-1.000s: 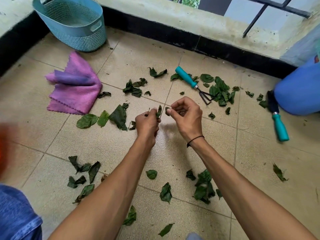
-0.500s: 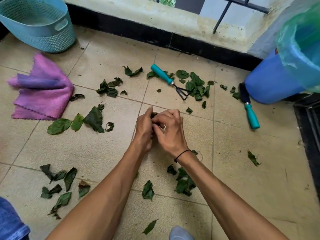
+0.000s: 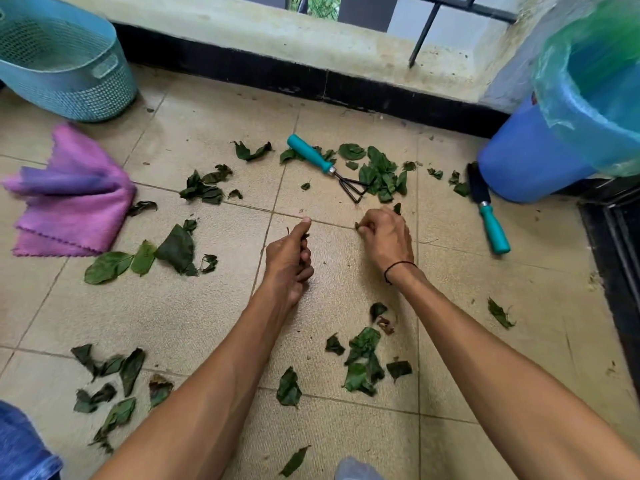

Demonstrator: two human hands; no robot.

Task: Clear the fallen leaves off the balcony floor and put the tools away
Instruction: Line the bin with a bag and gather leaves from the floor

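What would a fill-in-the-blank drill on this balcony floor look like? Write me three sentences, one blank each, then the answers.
1. The folded cloth lying by the teal basket is ____ in colour.
2. The hand rake has its prongs against a pile of ____.
3. The blue bin is lined with a ____ plastic bag.

Missing words: purple; leaves; green

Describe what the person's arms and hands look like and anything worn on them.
Both forearms are bare, with no sleeves and no gloves in view. The right hand has a thin black cord band round its wrist. The left hand and its wrist wear nothing visible: no watch, band or ring can be made out. Blue denim shows at the lower left corner.
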